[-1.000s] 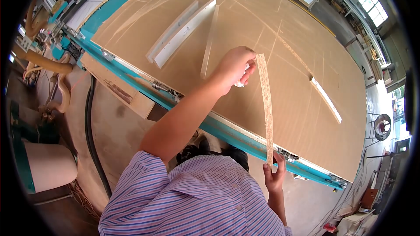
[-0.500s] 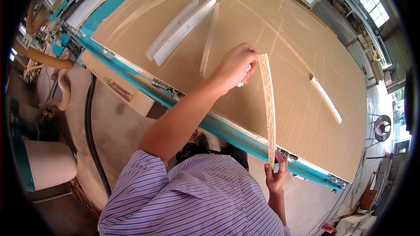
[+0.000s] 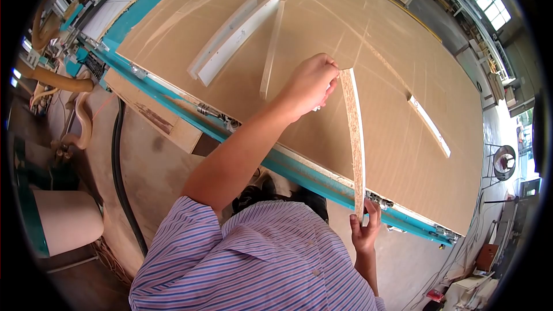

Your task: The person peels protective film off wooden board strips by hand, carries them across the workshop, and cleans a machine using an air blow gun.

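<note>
A long particleboard strip (image 3: 355,132), its speckled raw edge facing up and a white face on the right side, spans from the table to its near edge. My left hand (image 3: 313,83) is closed at the strip's far end, fingertips pinched against it. A small white piece (image 3: 316,108) peeks out under the curled fingers; what it is cannot be made out. My right hand (image 3: 366,229) grips the near end, thumb on the left and fingers on the right, just past the table edge.
On the brown-topped table (image 3: 426,190) lie two white-faced boards (image 3: 239,40), a thin strip (image 3: 272,52) and a short white strip (image 3: 429,125). A teal frame with metal fittings (image 3: 216,116) edges it. A black hose (image 3: 118,167) runs down the left side.
Both hands keep their hold on the particleboard strip, almost unmoved. The white piece under my left fingers shows less than before. The view has shifted slightly.
</note>
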Available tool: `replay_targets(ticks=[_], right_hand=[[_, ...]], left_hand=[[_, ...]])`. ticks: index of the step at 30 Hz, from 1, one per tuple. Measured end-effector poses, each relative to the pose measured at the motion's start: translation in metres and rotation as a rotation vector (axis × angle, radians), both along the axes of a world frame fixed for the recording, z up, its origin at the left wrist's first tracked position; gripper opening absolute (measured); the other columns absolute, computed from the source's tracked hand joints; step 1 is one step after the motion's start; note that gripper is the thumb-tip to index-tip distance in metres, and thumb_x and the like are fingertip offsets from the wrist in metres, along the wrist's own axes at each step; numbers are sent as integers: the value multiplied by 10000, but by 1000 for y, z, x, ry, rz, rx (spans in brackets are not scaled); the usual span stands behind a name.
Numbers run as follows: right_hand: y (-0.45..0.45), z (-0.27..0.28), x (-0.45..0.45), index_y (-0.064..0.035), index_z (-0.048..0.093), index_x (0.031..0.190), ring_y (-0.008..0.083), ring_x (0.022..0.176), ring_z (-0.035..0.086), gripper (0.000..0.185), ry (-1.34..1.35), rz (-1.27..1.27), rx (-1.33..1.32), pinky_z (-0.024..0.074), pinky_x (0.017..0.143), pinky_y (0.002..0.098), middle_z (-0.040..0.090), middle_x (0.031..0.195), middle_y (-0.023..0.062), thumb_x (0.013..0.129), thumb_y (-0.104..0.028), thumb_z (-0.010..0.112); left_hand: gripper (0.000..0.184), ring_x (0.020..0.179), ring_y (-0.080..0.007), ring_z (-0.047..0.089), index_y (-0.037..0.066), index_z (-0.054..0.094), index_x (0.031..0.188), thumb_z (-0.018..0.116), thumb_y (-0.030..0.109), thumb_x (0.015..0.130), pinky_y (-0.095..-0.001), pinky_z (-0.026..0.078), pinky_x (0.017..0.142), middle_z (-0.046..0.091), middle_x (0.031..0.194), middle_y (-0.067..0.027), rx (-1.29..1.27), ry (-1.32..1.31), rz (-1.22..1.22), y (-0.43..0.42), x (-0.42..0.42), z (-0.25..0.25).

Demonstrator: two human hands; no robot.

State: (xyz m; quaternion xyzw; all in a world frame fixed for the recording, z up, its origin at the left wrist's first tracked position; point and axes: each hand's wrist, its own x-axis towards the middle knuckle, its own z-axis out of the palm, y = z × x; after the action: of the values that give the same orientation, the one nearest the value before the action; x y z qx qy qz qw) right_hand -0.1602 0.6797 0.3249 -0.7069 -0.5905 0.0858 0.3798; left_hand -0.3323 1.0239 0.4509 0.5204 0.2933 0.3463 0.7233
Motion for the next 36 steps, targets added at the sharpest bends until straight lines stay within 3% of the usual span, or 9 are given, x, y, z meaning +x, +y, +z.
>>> replay_targets(ticks=[9, 21, 27, 30, 36], right_hand=[[0, -1, 0, -32, 529, 1301, 376, 1023, 567, 539, -16, 16, 37, 486, 879, 450, 591, 1168, 206, 826, -124, 766], [8, 0, -23, 3, 575, 1254, 227, 875, 562, 422, 314, 29, 29, 484, 795, 331, 619, 1047, 142, 883, -130, 727], [1, -19, -24, 27, 560, 1264, 238, 998, 563, 417, 500, -15, 45, 462, 901, 355, 614, 1109, 150, 905, -137, 693], [2, -19, -21, 35, 553, 1271, 244, 1048, 554, 426, 525, -31, 63, 444, 944, 366, 610, 1133, 153, 910, -148, 686], [6, -9, -19, 18, 554, 1271, 256, 979, 569, 439, 353, 15, 6, 477, 852, 359, 612, 1140, 169, 889, -137, 705]], left_hand=[[122, 471, -101, 414, 74, 507, 876, 481, 165, 953, -283, 392, 489, 485, 622, -14, 0, 3, -11, 0, -1, 3], [108, 472, -87, 428, 69, 527, 892, 498, 161, 942, -285, 426, 502, 497, 665, -9, -89, -104, 8, -1, 2, -10], [162, 464, -109, 435, 60, 539, 892, 502, 207, 949, -298, 429, 496, 497, 652, -36, -119, -96, -8, -1, -1, -19], [210, 459, -125, 437, 58, 536, 903, 495, 255, 964, -306, 426, 489, 502, 659, -54, -133, -145, -35, 0, -4, -14], [278, 449, -133, 436, 68, 498, 912, 454, 321, 1020, -314, 416, 473, 507, 694, -54, -80, -142, 5, -7, 9, -3]])
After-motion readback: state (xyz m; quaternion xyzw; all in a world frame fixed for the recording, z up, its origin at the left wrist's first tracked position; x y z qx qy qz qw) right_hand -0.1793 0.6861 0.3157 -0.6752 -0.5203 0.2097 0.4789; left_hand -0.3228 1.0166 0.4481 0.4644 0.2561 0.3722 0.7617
